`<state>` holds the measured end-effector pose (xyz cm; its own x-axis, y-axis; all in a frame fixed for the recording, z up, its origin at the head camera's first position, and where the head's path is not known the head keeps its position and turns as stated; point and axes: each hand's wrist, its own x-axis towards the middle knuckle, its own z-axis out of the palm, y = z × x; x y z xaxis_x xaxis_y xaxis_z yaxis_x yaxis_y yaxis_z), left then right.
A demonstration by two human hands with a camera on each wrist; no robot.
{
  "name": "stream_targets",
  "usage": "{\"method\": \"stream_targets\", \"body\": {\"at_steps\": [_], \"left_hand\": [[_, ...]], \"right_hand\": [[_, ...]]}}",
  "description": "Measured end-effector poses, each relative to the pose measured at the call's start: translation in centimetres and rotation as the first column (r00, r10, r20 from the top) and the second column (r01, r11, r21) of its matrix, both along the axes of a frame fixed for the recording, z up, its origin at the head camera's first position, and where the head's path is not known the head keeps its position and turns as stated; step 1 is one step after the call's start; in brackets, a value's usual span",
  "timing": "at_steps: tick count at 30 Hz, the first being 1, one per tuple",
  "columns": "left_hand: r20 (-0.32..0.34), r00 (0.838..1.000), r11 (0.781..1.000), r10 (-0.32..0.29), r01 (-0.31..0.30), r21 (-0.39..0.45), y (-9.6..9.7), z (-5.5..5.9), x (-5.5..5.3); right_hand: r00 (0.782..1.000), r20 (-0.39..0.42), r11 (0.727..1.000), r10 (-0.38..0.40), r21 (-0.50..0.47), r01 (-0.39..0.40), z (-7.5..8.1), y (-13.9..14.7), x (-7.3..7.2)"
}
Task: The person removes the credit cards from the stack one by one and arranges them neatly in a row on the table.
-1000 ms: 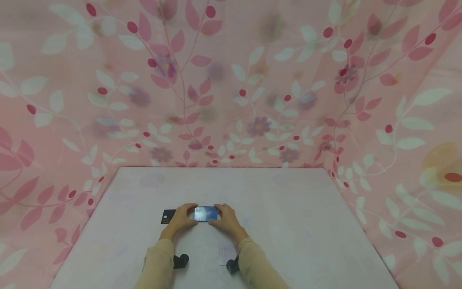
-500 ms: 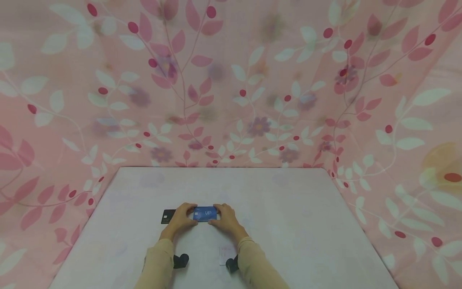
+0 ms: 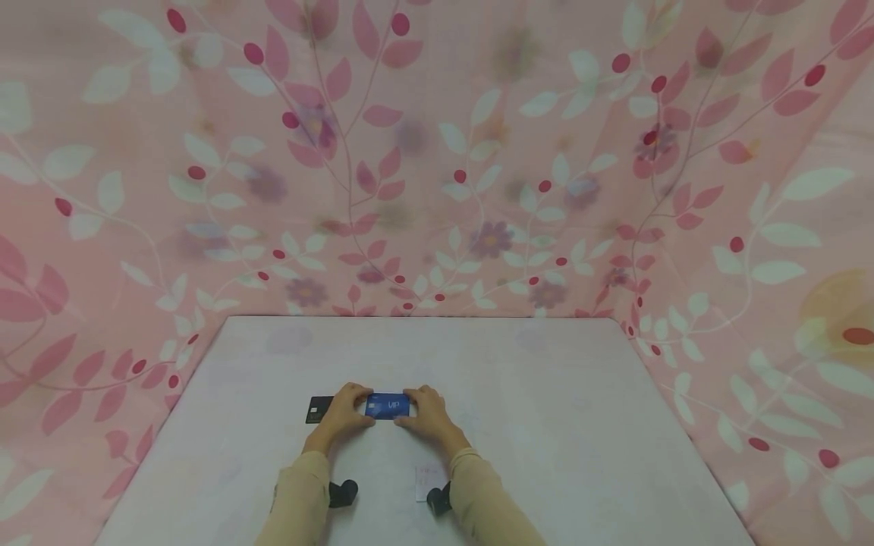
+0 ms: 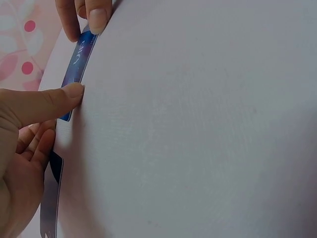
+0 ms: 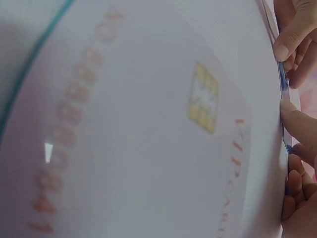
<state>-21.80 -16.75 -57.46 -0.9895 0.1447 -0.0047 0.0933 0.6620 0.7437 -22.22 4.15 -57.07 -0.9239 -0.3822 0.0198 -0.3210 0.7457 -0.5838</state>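
A blue VIP card [image 3: 388, 406] with a chip lies between both hands over the table, its long side running left to right. My left hand [image 3: 344, 409] pinches its left end, thumb at the near corner and forefinger at the far one. At the right end my right hand [image 3: 429, 415] pinches it the same way. In the left wrist view the left thumb crosses the blue card [image 4: 79, 54], while right-hand fingertips [image 4: 97, 21] hold its other end. A black card [image 3: 317, 409] sits left of the left hand, which partly hides it.
Near the right forearm lies a white VIP card [image 3: 427, 484] with red print, large and blurred in the right wrist view. Black camera mounts [image 3: 344, 494] stick out at both wrists. The white table [image 3: 546, 425] meets pink leaf-patterned cloth [image 3: 437, 189] behind and at the sides.
The glare on the blue card has gone and its VIP print shows clearly. Its far edge has dipped slightly toward me. Both hands stay almost where they were, gripping its ends throughout.
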Motion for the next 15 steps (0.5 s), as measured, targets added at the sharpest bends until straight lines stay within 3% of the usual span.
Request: {"method": "stream_targets", "body": {"at_steps": [15], "left_hand": [[0.008,1.0,1.0,-0.008,0.008,0.009,0.12,0.11,0.08]], "right_hand": [[1.0,-0.003,1.0,0.016,-0.019,-0.016,-0.36,0.2,-0.12]]}}
